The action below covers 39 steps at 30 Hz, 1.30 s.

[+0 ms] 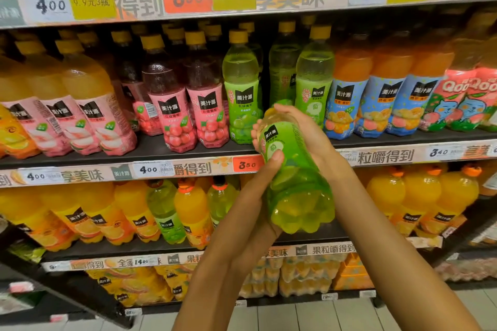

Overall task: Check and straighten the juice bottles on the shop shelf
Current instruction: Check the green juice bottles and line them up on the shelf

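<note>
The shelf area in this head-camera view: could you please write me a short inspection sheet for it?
Surface: dark middle shelf with price strip, bottles standing in rows.
Job's things: green juice bottle off the shelf, tilted, base toward the camera; a gap in the green row behind it.
Clutter: one pink bottle behind the front row shows its barcode side.
Grippers: left hand grips the bottle's label side, thumb on the label; right hand wraps its upper part.
Cables: nothing seen.
Surroundings: orange juice bottles on the shelf below, multipacks at the bottom, tiled floor.
</note>
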{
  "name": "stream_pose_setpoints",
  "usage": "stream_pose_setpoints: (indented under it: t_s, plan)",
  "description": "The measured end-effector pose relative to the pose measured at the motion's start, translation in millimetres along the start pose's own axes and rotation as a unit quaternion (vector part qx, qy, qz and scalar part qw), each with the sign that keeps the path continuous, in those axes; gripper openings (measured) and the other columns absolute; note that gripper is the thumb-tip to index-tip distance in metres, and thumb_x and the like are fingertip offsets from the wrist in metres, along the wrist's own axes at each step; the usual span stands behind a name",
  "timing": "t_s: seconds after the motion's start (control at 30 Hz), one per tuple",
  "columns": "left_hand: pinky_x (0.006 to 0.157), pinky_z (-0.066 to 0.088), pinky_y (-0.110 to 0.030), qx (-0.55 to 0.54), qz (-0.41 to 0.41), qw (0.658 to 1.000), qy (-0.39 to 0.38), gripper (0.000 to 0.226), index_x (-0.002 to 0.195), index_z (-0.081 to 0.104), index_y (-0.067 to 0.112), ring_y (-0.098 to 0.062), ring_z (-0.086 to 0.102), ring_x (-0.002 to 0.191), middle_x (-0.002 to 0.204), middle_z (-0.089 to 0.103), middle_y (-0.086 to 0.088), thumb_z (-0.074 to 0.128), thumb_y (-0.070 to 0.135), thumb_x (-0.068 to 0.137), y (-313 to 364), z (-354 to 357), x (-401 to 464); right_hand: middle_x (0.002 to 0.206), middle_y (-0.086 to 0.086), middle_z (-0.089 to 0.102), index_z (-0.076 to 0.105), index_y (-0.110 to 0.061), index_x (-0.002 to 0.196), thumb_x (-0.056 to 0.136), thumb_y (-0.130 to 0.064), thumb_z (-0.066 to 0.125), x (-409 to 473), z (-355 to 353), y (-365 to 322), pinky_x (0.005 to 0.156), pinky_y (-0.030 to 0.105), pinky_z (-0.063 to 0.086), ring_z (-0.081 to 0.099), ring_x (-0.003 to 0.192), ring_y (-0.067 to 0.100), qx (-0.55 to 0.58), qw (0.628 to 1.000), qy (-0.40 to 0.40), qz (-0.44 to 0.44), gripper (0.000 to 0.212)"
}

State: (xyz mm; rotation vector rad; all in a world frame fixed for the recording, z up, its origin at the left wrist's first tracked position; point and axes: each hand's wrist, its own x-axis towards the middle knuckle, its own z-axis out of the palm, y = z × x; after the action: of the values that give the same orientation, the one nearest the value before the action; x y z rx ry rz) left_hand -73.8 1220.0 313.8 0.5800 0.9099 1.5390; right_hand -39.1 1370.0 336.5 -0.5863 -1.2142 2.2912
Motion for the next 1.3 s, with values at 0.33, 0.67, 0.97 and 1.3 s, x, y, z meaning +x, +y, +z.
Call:
stream_pose_setpoints:
  t_s: [0.33,0.67,0.97,1.3]
  plan:
    - [0.084,0.055,-0.043,-0.001,-0.003,1.0,-0.02,0.057,0.118,0.065,0.004,-0.035,0.065,0.099,0.115,0.065,-0.026,0.073,0.034,0.07,5,-5,-2,0.063,0.012,0.066,0.07,-0.005,0.053,0.098,-0.033,0.042,5,1,-3,0.062,0.03,0.054,0.064,0.06,0.021,0.01,1.0,-0.01,0.001,0.06]
    - [0.063,0.056,-0.03,0.193,0.097,0.976,-0.006,0.047,0.109,0.068,0.024,-0.017,0.07,0.086,0.1,0.074,-0.005,0.071,0.042,0.066,1,-15,2,0.093,0.008,0.07,0.06,-0.008,0.114,0.091,-0.033,0.049,-18,14,-26,0.08,0.038,0.056,0.067,0.09,0.026,-0.051,0.976,-0.056,-0.203,0.035]
    - [0.068,0.053,-0.019,0.271,0.228,0.935,0.019,0.045,0.111,0.058,0.026,-0.006,0.069,0.083,0.092,0.073,0.007,0.072,0.011,0.071,-4,-18,15,0.109,0.014,0.066,0.062,-0.018,0.112,0.071,-0.03,0.071,-45,18,-16,0.094,0.049,0.051,0.062,0.108,0.041,-0.178,0.938,-0.06,-0.29,0.044]
    - [0.089,0.052,-0.037,0.349,0.337,0.862,0.148,0.062,0.115,0.042,0.039,-0.014,0.06,0.108,0.117,0.06,0.001,0.076,0.031,0.063,-22,-16,36,0.107,0.021,0.059,0.052,-0.002,0.112,0.072,-0.017,0.073,-66,27,-2,0.084,0.041,0.052,0.059,0.099,0.026,-0.314,0.831,-0.067,-0.454,0.048]
